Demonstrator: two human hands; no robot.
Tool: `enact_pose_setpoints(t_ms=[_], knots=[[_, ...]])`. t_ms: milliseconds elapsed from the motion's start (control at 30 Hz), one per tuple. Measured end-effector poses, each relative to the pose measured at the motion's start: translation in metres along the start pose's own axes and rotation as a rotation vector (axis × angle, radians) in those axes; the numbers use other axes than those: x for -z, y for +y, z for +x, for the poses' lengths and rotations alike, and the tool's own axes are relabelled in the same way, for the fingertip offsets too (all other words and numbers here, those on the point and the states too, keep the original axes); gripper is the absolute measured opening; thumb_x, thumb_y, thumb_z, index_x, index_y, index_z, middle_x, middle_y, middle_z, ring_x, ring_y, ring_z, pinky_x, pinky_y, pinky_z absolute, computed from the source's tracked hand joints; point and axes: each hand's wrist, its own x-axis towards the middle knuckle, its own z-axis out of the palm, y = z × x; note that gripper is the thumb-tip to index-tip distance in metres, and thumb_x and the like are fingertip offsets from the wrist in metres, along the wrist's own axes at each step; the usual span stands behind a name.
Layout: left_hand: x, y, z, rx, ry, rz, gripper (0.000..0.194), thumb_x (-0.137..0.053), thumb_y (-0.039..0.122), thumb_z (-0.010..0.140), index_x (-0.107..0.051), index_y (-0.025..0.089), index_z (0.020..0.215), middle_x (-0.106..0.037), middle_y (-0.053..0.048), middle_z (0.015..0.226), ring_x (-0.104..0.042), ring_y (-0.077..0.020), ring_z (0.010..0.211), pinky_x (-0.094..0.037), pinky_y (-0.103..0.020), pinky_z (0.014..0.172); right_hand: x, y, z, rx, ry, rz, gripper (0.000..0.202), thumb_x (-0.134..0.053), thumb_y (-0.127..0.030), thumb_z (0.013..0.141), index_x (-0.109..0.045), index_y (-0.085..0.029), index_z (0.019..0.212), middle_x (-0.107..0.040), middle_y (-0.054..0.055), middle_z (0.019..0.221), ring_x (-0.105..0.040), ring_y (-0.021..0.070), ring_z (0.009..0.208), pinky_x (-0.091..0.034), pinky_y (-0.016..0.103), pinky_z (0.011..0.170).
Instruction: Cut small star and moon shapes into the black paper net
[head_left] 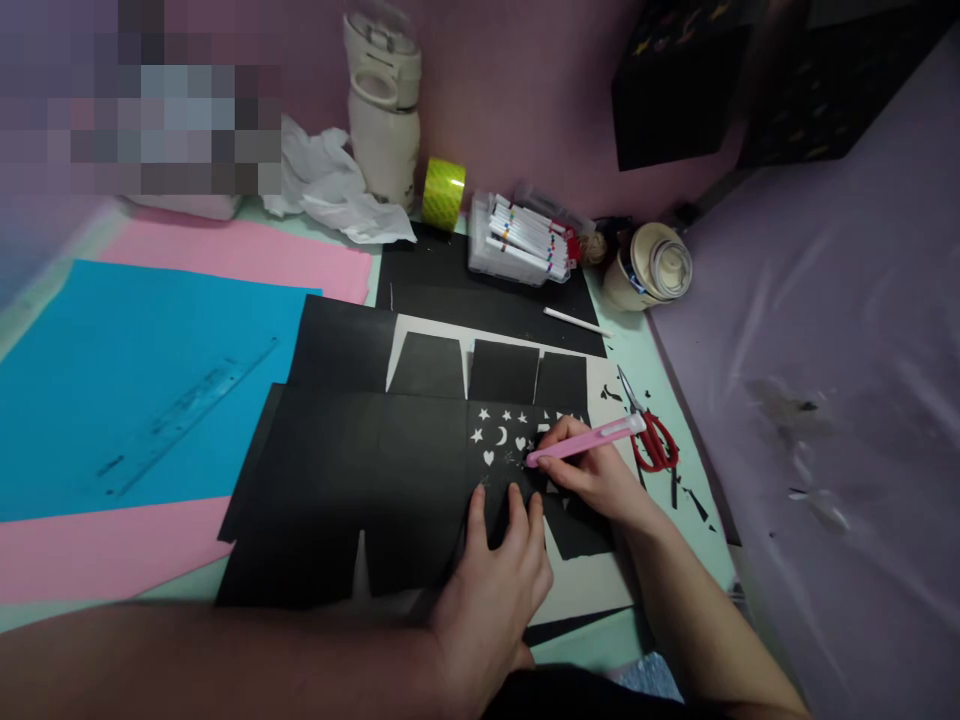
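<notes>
A black card sheet with cut flaps lies over a pale board. Its right panel carries star, heart and moon cut-outs showing white. Between the fingers of my right hand is a slim pink pen-style craft knife, slanted with its lower end at the panel beside a heart. The exact tip is too small to make out. My left hand lies open on the same panel, fingers spread, fingertips just below the cut-outs. Its thumb is mostly hidden.
Red-handled scissors and black scraps lie at right. A clear ruler rests on blue paper over pink sheets. Behind stand a white bottle, yellow tape, a marker box and a beige container.
</notes>
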Motion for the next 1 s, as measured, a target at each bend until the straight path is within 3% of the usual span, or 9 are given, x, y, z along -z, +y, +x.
enact_pose_setpoints(t_ms=[1000], knots=[[0.0058,-0.0033,0.0011,-0.015,-0.041,-0.004,0.089,-0.056,0.081,0.068,-0.054,0.025,0.137,-0.039,-0.015,0.152,-0.03,-0.0437,0.135,-0.028,-0.073,0.103,-0.0053,0.0046,-0.0012,0.021,0.087,-0.002,0.021,-0.067,-0.037,0.086,-0.056,-0.02,0.082,-0.059,0.0,0.074,-0.05,0.0114,0.058,-0.041,0.024,0.052]])
